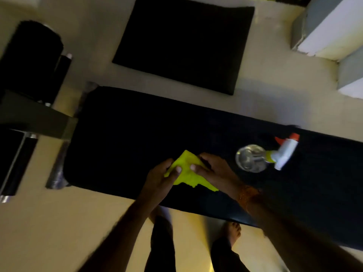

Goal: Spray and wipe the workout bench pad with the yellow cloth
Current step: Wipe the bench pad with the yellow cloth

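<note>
Yellow cloth (187, 173) is lying bunched on the black bench pad (125, 138), near the pad's near edge and roughly midway along the part in view. Its folded, crumpled shape is forming a rough triangle, with 1 corner pointing away from the person and a ragged tail trailing toward the lower right. The left hand (159, 179) is pinching the cloth's left side, thumb on top, its grip closed on the fabric; the right hand (214, 169) is pressing and holding the right side the same way, also closed on the cloth. The pad is looking smooth, dark and slightly glossy, with rounded corners, and its long axis is running from the left edge of the view down toward the right. A spray bottle (263, 156) is resting on the pad just right of the right hand: clear round body, white trigger head, red nozzle pointing up and to the right. Beyond the pad, a flat black mat (182, 42) is lying on the pale floor (265, 89).
</note>
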Available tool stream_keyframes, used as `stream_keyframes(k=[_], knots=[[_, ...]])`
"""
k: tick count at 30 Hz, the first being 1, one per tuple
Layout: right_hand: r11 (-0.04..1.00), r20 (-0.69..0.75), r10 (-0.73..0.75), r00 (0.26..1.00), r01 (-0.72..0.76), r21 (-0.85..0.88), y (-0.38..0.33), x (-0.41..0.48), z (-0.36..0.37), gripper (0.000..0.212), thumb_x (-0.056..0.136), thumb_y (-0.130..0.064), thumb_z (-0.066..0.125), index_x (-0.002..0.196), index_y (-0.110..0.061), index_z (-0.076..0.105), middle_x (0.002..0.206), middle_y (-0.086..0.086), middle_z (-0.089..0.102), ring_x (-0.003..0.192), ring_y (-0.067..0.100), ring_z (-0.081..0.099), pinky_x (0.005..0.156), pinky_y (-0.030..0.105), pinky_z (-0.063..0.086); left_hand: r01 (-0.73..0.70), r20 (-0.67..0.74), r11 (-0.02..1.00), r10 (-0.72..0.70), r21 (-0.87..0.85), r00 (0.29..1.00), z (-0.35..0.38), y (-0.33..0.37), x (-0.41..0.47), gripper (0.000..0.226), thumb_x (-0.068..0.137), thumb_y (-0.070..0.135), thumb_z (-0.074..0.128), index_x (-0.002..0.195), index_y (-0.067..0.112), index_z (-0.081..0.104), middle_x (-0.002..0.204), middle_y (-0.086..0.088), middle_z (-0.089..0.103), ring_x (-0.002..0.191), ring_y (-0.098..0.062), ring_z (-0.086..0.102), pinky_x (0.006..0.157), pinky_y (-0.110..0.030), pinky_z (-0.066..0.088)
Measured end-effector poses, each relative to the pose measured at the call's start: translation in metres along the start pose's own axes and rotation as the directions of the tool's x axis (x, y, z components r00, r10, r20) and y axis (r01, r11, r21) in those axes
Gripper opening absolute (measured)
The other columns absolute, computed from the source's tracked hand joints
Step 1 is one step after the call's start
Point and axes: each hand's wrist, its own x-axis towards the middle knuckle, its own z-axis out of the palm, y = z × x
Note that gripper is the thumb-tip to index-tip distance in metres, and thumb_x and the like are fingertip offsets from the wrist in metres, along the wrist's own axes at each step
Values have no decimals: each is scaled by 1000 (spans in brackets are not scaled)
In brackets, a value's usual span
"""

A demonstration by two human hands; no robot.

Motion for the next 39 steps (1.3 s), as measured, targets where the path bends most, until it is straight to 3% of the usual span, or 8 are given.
stream_keyframes(k=[4,9,18,22,27,30,33,39], knots=[[995,184,77,980,-65,-69,-26,52,33,30,85,-41,81,97,-18,65,86,-8,70,79,7,66,74,43,54,14,-188,995,5,95,982,-52,-28,11,43,97,49,53,117,13,66,101,-2,71,98,-20,63,80,-25,41],[992,72,-121,990,123,-23,-69,102,73,17,90,-49,70,91,-37,58,74,-22,58,65,-6,54,61,9,41,55,-262,997,-38,56,964,-112,-61,23,47,95,45,51,128,13,62,116,-10,71,110,-29,65,90,-31,43],[972,-60,-166,984,153,-176,-112,214,94,17,92,-26,75,93,-11,66,78,-7,62,72,-1,55,69,16,43,191,-338,975,-143,111,930,-154,-89,99,29,100,27,59,127,17,61,112,-14,72,107,-38,66,85,-43,48],[906,-70,-194,978,151,-395,-138,282,90,30,93,-30,73,116,-13,66,110,7,70,104,23,65,87,39,51,193,-476,980,-145,52,867,-180,-96,151,30,98,26,61,127,16,61,112,-14,71,106,-36,66,85,-41,49],[621,-93,-373,923,174,-764,-117,287,130,65,103,-53,40,161,-26,27,168,10,24,155,36,21,120,61,21,202,-525,954,-58,222,849,-196,-132,145,63,99,44,58,150,12,43,150,-14,46,137,-32,46,108,-45,41],[513,48,-335,941,225,-829,-97,281,164,81,95,-76,26,163,-35,11,173,9,0,158,39,-4,119,74,4,116,-228,902,-20,416,973,-195,-154,120,115,79,83,47,163,15,9,171,-5,0,158,-22,1,126,-43,7],[493,-28,-317,948,139,-859,-94,288,182,88,90,-82,29,163,-34,14,172,12,2,157,43,-4,115,78,0,128,-122,827,-73,547,990,-191,-168,116,145,60,96,49,158,16,-22,164,-2,-33,153,-19,-28,125,-42,-11],[525,-142,-345,928,65,-849,-110,318,200,63,106,-53,27,163,-30,14,173,6,7,159,37,3,119,72,10,235,-221,776,-126,585,967,-184,-178,122,156,49,107,37,155,13,-28,164,-8,-35,153,-24,-29,124,-45,-10]])
